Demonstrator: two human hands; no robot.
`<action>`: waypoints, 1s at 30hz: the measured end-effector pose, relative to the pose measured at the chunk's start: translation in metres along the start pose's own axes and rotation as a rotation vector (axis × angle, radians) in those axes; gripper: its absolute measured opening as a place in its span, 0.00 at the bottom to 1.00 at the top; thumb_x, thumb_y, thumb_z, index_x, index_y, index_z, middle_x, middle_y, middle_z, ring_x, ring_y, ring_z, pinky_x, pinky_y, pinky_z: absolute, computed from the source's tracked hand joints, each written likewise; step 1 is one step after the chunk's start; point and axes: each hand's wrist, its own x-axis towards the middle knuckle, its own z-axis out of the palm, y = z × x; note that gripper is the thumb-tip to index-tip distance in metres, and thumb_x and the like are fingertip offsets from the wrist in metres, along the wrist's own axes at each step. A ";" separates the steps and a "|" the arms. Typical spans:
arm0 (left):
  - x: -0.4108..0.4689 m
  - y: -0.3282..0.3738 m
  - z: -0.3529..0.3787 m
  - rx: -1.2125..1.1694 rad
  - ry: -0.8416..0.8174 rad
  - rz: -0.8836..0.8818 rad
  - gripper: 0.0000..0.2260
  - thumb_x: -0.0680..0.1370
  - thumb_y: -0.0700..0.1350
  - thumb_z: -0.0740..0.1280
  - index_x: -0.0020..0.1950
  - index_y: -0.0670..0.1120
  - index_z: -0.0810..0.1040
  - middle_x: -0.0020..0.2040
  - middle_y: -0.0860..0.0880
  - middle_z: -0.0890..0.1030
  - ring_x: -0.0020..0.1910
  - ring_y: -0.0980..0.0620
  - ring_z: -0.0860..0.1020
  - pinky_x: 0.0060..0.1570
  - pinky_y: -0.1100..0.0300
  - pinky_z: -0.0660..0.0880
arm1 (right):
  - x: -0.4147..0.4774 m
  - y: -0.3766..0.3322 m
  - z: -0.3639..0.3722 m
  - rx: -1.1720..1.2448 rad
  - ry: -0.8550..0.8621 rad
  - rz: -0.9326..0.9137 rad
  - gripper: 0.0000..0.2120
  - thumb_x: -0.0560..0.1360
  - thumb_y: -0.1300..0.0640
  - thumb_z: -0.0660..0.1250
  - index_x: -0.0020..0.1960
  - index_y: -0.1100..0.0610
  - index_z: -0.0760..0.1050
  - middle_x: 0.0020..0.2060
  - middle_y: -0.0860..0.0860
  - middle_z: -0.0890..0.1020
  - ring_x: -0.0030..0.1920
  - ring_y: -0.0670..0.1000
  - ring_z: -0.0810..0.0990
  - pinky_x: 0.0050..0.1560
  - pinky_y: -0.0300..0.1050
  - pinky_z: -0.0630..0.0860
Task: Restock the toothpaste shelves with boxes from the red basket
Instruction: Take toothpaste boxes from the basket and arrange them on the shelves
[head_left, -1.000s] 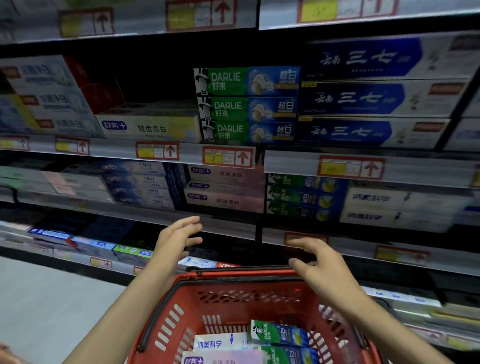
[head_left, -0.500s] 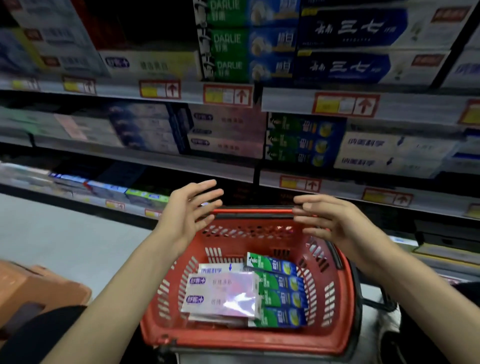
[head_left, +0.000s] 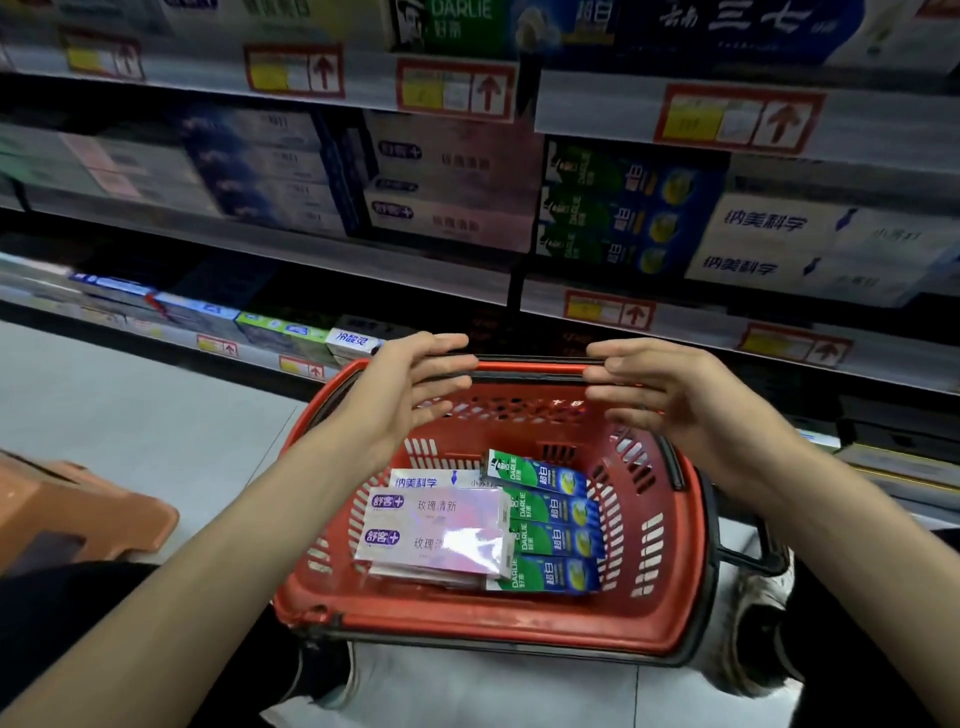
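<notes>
Head view: a red basket (head_left: 488, 618) of slotted, hard plastic with rounded corners and a dark handle along its far rim sits low in front of the person. Inside lie long rectangular cardboard toothpaste boxes: 2 pink boxes (head_left: 436, 530) with a glossy sheen lying flat at the left, 4 green-and-blue boxes (head_left: 550, 525) side by side just right of them, and a white box (head_left: 431, 480) partly under the pink ones.

The left hand (head_left: 410, 395) and the right hand (head_left: 670, 400) are held over the basket's far end, palms turned toward each other, fingers straight and slightly spread. Neither grips anything. Whether the fingertips touch the handle cannot be told.

Behind the basket run the toothpaste shelves (head_left: 363, 254), flat pale ledges with red-framed price tags (head_left: 737, 117) on their front edges. On the middle shelf stand a stack of pink boxes (head_left: 452, 176), a stack of green-and-blue boxes (head_left: 613, 208) right beside it, and white boxes (head_left: 810, 244) further right; those further left are blurred. A smooth brown plastic stool (head_left: 78, 514) stands on the pale floor (head_left: 130, 415) at the left.
</notes>
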 end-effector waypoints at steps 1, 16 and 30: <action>0.000 0.000 0.001 -0.007 0.003 -0.007 0.15 0.82 0.50 0.61 0.63 0.50 0.82 0.57 0.50 0.87 0.59 0.49 0.83 0.57 0.53 0.76 | 0.002 0.001 0.001 -0.001 -0.006 0.008 0.13 0.79 0.61 0.67 0.62 0.58 0.82 0.54 0.57 0.87 0.56 0.56 0.87 0.56 0.47 0.79; -0.004 0.021 0.001 -0.061 -0.046 -0.032 0.15 0.81 0.50 0.61 0.59 0.48 0.84 0.52 0.51 0.88 0.54 0.52 0.85 0.54 0.56 0.78 | 0.064 0.163 0.075 -0.398 0.032 0.499 0.04 0.79 0.55 0.70 0.47 0.55 0.79 0.38 0.51 0.77 0.38 0.51 0.74 0.35 0.41 0.69; -0.023 0.060 -0.032 -0.247 0.031 0.046 0.12 0.77 0.47 0.65 0.56 0.47 0.85 0.48 0.51 0.88 0.54 0.51 0.86 0.58 0.54 0.79 | 0.082 0.215 0.128 -0.234 0.335 0.609 0.09 0.71 0.62 0.77 0.44 0.67 0.81 0.40 0.60 0.82 0.34 0.56 0.78 0.32 0.42 0.73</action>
